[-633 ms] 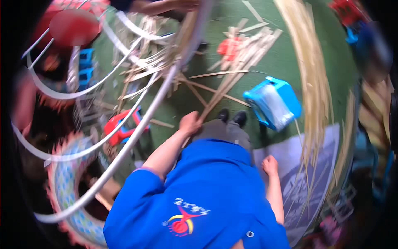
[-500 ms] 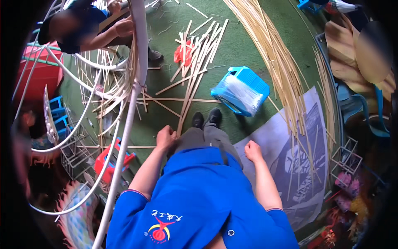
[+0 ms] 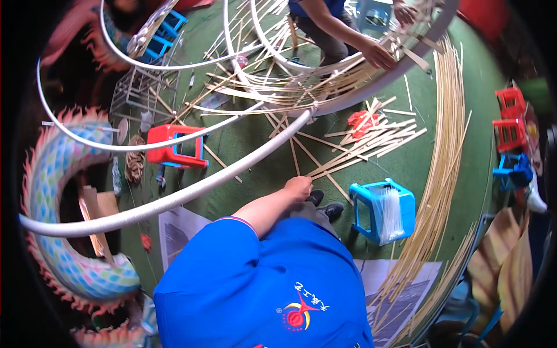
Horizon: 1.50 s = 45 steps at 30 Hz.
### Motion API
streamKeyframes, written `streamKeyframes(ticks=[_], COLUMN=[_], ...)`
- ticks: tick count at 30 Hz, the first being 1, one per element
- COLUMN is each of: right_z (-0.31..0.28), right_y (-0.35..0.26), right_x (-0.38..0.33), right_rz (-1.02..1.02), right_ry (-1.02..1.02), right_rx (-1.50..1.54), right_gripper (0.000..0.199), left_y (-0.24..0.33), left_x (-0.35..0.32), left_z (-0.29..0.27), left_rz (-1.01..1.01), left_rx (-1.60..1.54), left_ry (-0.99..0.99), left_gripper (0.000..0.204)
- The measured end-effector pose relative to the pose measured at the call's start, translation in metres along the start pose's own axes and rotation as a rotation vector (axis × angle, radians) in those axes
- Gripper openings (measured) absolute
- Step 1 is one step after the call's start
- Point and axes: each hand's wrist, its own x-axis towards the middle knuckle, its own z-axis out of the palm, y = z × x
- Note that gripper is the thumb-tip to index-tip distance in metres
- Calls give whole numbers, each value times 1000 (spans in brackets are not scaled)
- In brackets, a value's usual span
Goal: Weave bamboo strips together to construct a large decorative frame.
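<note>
My left hand [image 3: 299,188] hangs beside my legs with its fingers curled. What it holds, if anything, is hidden. Past its fingertips, pale bamboo strips [image 3: 362,148] lie loosely heaped on the green floor; I cannot tell whether the hand touches them. My right hand is out of view. Ahead of me, a large frame of white-wrapped hoops has a thick white tube [image 3: 232,173] curving across to my left. A co-worker's hand [image 3: 380,55] rests at the frame's thin strips [image 3: 336,87], and their other hand [image 3: 404,13] is farther back.
A blue stool [image 3: 355,216] stands right of my feet, bearing a bundle of clear plastic strands [image 3: 391,214]. Long bamboo strips [image 3: 444,145] run along the right. A red stool [image 3: 154,145] and a scaly, colourful curved figure [image 3: 49,214] stand left. Printed sheets [image 3: 415,281] lie on the floor.
My view and body have turned left, so the frame now spans the top and left. My right hand has gone out of view. The left hand stays closed.
</note>
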Motion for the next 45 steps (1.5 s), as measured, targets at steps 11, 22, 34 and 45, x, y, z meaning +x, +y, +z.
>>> streamKeyframes(ticks=[11, 22, 34, 45], right_z=[-194, -190, -84, -69], right_y=[-206, -285, -203, -60], right_x=[19, 13, -49, -104], right_rz=[-119, -142, 328, 665], right_ry=[62, 83, 239, 154], right_rx=[51, -36, 299, 498], right_gripper=[34, 32, 27, 30], left_y=[-71, -116, -83, 55], left_x=[-44, -68, 10, 8], left_z=[2, -1, -31, 50], left_rz=[-266, -288, 86, 158], left_rx=[-44, -41, 314, 402], left_ry=[-70, -17, -110, -209], left_gripper=[39, 36, 25, 34])
